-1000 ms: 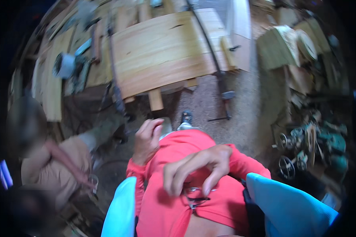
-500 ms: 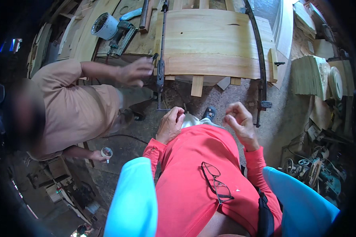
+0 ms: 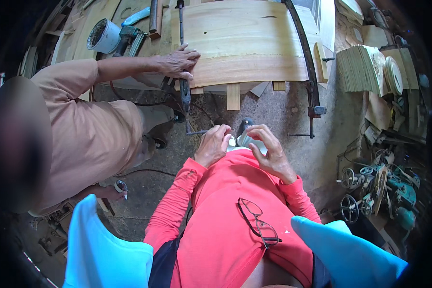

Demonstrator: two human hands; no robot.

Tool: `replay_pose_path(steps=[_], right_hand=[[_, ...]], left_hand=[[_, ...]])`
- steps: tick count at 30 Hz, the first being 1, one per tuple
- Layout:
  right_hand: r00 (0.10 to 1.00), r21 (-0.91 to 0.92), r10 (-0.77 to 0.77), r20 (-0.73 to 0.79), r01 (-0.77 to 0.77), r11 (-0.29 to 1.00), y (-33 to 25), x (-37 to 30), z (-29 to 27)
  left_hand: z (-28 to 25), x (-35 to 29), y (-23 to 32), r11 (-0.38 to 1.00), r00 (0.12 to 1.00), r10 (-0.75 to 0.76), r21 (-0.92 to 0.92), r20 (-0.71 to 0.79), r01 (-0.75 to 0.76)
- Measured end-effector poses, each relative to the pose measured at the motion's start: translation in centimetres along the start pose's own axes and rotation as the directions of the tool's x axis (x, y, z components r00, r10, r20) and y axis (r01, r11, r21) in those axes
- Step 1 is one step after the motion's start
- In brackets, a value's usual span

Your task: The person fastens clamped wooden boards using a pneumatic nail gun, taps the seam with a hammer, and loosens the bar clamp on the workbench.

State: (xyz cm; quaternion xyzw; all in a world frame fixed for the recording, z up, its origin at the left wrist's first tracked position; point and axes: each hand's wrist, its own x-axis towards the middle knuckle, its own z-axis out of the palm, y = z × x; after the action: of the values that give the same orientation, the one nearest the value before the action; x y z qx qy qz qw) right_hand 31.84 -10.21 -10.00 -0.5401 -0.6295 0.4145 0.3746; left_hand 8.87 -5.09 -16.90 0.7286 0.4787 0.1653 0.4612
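Observation:
My left hand (image 3: pixel 213 146) is in front of my waist, its fingers loosely curled and seemingly holding nothing. It is nearest the T-handle (image 3: pixel 197 132) of the left bar clamp (image 3: pixel 185 93). Beside it, my right hand (image 3: pixel 271 152) hovers with bent fingers and the thumb apart, with nothing in it. Beyond both hands lies a pale wooden panel (image 3: pixel 247 43), spanned by the left clamp and a right bar clamp (image 3: pixel 302 43). A co-worker's hand (image 3: pixel 180 62) rests on the panel's left edge by the left clamp.
The co-worker (image 3: pixel 91 129) stands at my left, the other hand around a small cup (image 3: pixel 121 186). A white bucket (image 3: pixel 103 36) and a nail gun (image 3: pixel 128 41) sit on the bench. Stacked thin boards (image 3: pixel 360 71) and a teal machine (image 3: pixel 402 189) are at right.
My right hand has moved left, closer to my left hand, and its fingers have loosened. The co-worker's raised hand has come down onto the panel edge by the left clamp. My view has shifted.

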Motion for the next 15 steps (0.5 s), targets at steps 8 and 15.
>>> replay_pose_path(steps=[8,15], right_hand=[[0.994,0.0,0.096,-0.06,-0.096,0.995,3.3,-0.1,-2.8],[0.999,-0.06,0.031,-0.035,-0.033,0.998,7.0,2.1,-6.8]], left_hand=[[0.9,8.2,0.1,0.92,0.989,0.135,0.378,-0.065,-0.101],[3.9,15.6,-1.7,0.771,0.987,0.087,0.637,-0.135,0.019]])
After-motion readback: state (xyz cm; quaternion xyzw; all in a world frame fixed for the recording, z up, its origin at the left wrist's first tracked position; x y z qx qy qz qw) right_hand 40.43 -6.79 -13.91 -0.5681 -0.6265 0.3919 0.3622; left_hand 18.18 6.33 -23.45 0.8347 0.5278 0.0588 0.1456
